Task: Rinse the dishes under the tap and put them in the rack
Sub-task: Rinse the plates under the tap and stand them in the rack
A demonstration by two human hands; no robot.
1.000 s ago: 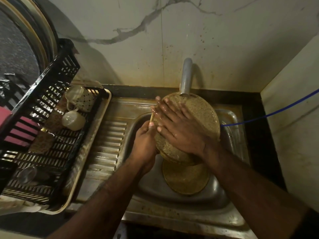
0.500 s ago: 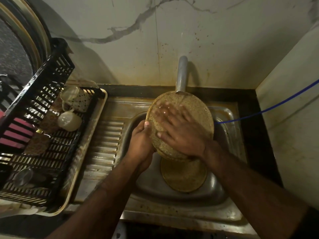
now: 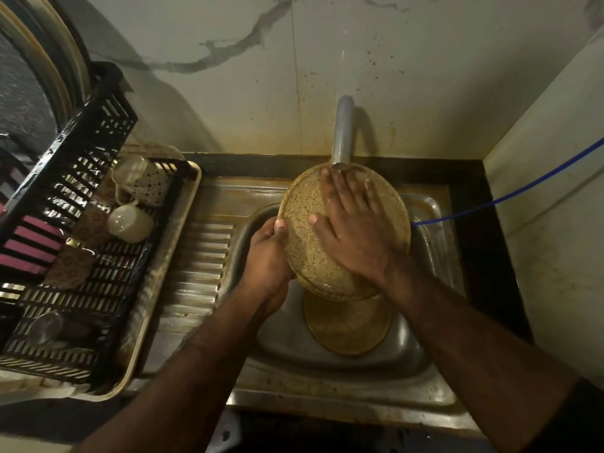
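Note:
A speckled tan plate [image 3: 305,230] is held tilted over the steel sink [image 3: 287,341], its top edge right under the metal tap [image 3: 342,132]. My left hand [image 3: 266,259] grips the plate's left rim, thumb on the front. My right hand [image 3: 354,227] lies flat on the plate's face with straight, spread fingers reaching up to the spout. A second speckled plate [image 3: 348,325] lies in the sink bowl below. The black plastic rack [image 3: 81,256] stands at the left.
In the rack lie a spotted mug [image 3: 143,181], a pale cup [image 3: 129,222], a glass [image 3: 45,326] and brown speckled pieces. The rack sits on a cream tray [image 3: 157,289] beside the ribbed drainboard [image 3: 199,256]. A blue cord [image 3: 510,194] runs along the right wall.
My right hand has slid up and right across the plate's face toward the tap. The left hand keeps its grip on the rim.

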